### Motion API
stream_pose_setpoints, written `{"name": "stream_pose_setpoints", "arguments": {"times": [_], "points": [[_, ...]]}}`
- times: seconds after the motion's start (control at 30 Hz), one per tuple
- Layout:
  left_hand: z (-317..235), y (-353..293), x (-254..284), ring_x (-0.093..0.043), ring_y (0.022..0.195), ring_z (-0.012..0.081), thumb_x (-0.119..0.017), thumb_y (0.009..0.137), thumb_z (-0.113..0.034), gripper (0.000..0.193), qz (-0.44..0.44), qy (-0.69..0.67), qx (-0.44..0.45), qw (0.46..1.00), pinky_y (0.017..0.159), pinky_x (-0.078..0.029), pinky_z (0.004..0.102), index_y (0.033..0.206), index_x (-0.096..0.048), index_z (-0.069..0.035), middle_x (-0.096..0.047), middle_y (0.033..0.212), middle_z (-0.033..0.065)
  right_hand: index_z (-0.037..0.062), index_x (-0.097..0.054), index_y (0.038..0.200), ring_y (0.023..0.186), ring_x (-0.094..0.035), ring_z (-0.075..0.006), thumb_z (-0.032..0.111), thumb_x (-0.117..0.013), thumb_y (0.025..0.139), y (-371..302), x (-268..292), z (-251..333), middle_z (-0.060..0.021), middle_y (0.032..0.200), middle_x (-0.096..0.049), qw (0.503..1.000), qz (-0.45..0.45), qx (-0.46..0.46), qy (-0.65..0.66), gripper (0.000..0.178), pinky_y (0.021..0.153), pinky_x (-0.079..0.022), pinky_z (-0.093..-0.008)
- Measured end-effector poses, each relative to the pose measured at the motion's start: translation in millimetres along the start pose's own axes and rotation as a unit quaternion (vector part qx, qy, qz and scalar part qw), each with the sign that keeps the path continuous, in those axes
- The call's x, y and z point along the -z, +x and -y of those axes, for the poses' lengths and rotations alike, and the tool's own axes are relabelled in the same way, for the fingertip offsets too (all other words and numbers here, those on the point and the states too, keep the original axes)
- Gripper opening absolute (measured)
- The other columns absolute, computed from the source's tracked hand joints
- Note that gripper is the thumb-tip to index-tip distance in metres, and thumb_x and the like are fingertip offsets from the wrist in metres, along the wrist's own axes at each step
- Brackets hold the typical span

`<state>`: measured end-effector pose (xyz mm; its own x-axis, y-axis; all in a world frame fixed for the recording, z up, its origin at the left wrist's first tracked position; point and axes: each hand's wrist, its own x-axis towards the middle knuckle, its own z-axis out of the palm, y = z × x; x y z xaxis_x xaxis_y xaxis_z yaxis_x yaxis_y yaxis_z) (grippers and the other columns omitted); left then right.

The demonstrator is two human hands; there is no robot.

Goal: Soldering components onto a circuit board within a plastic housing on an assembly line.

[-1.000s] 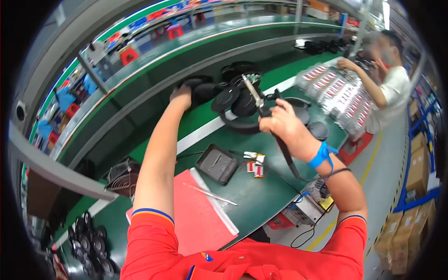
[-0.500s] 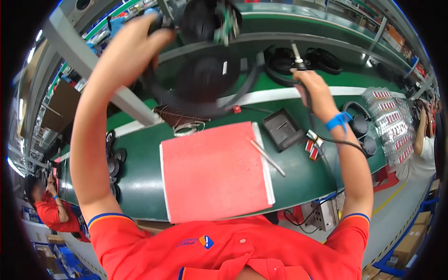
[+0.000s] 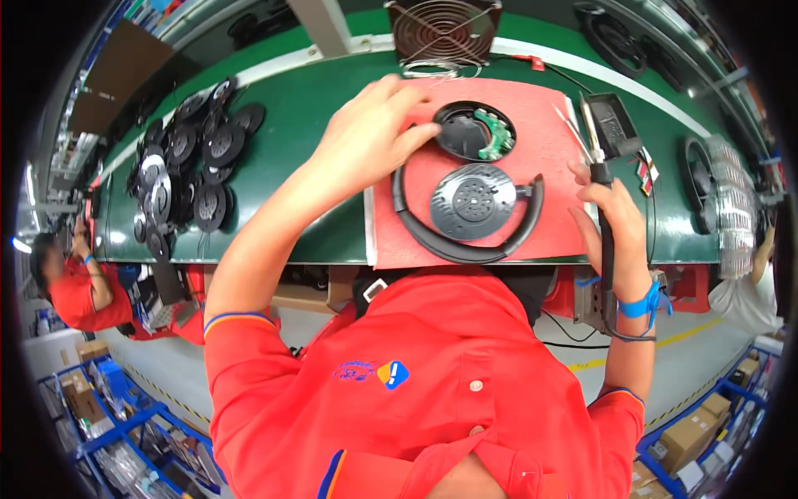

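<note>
A black headphone set lies on the red mat (image 3: 391, 229), its headband (image 3: 465, 249) curving toward me. One ear cup (image 3: 453, 148) is uncovered and shows a green circuit board (image 3: 497, 135). Nearer me sits a round perforated black cover (image 3: 474, 202). My left hand (image 3: 374, 125) is at the uncovered cup's left side, fingers apart and thumb at its rim; whether it touches is hard to tell. At the mat's right edge my right hand (image 3: 622, 218) is wrapped round the black handle of a soldering iron (image 3: 606, 249), its tip pointing away from me.
Many round black speaker covers (image 3: 220, 145) are heaped on the left of the green bench. A fan (image 3: 445, 37) stands behind the mat. To the right are a black tray (image 3: 617, 125), other headphones (image 3: 698, 183) and stacked clear plastic trays (image 3: 733, 208). Other people sit at both sides.
The headphones have come down from the back of the bench onto the mat, and my left hand has loosened from them. My right hand has drawn nearer with the soldering iron. The view has shifted.
</note>
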<state>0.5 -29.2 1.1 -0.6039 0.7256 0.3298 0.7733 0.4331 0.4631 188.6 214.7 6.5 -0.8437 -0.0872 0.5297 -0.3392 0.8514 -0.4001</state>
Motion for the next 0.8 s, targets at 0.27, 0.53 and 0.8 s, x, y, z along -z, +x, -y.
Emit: {"name": "stream_pose_setpoints", "arguments": {"times": [0.27, 0.53, 0.8], "points": [[5, 30, -51, -0.051, 0.095, 0.03, -0.061, 0.076, -0.023, 0.022, 0.046, -0.116, -0.1, 0.987, 0.085, -0.04, 0.0378, 0.079, -0.066, -0.002, -0.06, 0.087, 0.0141, 0.0016, -0.054, 0.096, 0.09, -0.062, -0.0287, -0.014, -0.061, 0.072, -56, 88, -14, -0.0182, 0.104, -0.063, 0.967, 0.07, -0.083, -0.229, 0.029, 0.076, -0.048, -0.0328], [-1, 21, -26, -0.047, 0.116, 0.0306, -0.064, 0.073, -0.007, 0.012, 0.089, -0.206, -0.058, 0.973, 0.098, -0.035, 0.0389, 0.085, -0.066, -0.005, -0.053, 0.119, 0.0152, 0.0047, -0.055, 0.107, 0.096, -0.06, -0.0173, -0.001, -0.057, 0.087, -112, 203, 4, -0.0136, 0.117, -0.06, 0.863, -0.099, -0.225, -0.441, 0.021, 0.084, -0.046, -0.0282], [0, -13, -55, -0.047, 0.111, 0.0358, -0.069, 0.071, -0.024, 0.022, -0.048, -0.153, -0.194, 0.968, 0.093, -0.039, 0.0435, 0.084, -0.066, -0.006, -0.053, 0.118, 0.0178, 0.0053, -0.044, 0.104, 0.102, -0.058, -0.029, -0.011, -0.049, 0.085, -63, 9, -3, -0.0224, 0.124, -0.053, 0.989, -0.049, -0.137, 0.018, 0.026, 0.091, -0.043, -0.0387]]}}
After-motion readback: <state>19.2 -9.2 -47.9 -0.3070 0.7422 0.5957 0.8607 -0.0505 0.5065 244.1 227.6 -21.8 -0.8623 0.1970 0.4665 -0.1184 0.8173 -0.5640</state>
